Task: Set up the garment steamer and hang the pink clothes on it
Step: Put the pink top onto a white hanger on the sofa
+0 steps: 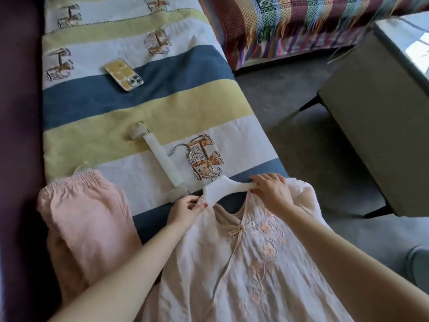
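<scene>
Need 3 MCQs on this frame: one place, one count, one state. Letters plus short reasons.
1. Where does the phone lie?
A. on the striped bed cover
B. on the floor
C. on the grey table

2. How many white hangers show?
A. one
B. two
C. four

3. What is the left hand doing?
A. hanging idle
B. pinching the white hanger at the pink top
C. holding the phone

Key: 1 A, it rests on the blue stripe; 2 B, the clip hanger plus the held one; 3 B, fingers curl round the hanger's end.

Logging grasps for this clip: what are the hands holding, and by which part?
Both hold the white hanger at the pink top's neckline: left hand pinches its left arm's end, right hand grips its right arm at the shoulder.
</scene>
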